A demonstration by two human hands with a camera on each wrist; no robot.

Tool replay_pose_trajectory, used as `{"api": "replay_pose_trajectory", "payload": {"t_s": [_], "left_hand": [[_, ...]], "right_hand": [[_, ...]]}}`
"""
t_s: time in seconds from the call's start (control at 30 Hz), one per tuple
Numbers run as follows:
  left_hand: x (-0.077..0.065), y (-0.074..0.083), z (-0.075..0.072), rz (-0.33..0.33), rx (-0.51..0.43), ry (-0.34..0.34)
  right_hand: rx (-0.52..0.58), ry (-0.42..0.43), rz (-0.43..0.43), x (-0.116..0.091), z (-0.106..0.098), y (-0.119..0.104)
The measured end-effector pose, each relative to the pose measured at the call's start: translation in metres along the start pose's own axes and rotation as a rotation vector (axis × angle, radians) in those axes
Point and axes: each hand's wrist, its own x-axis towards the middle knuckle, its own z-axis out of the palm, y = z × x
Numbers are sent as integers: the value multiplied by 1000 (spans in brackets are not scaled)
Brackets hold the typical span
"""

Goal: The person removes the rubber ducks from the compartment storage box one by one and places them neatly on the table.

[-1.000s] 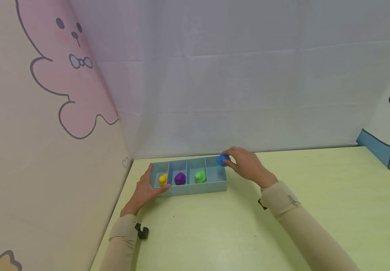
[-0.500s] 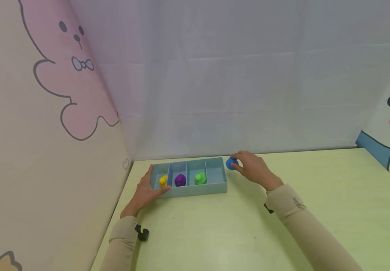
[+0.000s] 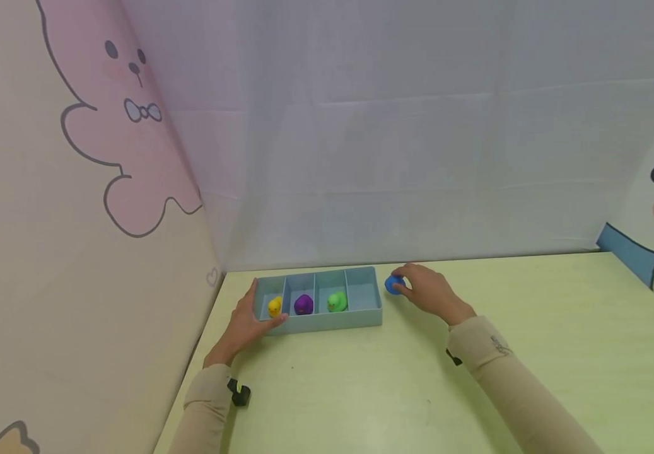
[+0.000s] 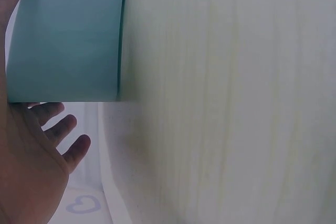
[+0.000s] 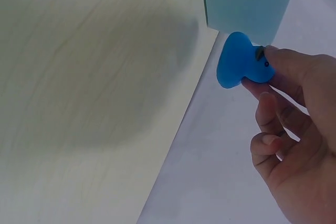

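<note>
- Blue duck (image 3: 391,285), pinched in the right hand (image 3: 430,291), is now just beside the tray (image 3: 332,323) at 3 o'clock, no longer over it.
- Left hand (image 3: 246,323) grips the tray's 9 o'clock end on the bench (image 3: 332,391).
- One per compartment from 9 o'clock: yellow duck (image 3: 274,307), purple duck (image 3: 303,305), green duck (image 3: 337,302).

the pale yellow-green table (image 3: 349,391) bears 1 blue-green tray (image 3: 332,322) with 4 compartments.

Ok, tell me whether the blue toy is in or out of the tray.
Out: the right hand pinches the blue toy beside the tray.
</note>
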Motion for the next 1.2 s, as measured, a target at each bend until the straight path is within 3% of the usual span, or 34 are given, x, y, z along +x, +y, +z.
{"api": "replay_pose_trajectory", "payload": {"t_s": [0.43, 1.2], "left_hand": [[-1, -2, 1, -4, -3, -11], [-2, 1, 0, 2, -12, -3]], "right_hand": [[36, -53, 31, 1, 13, 8], [65, -54, 18, 0, 23, 16]]}}
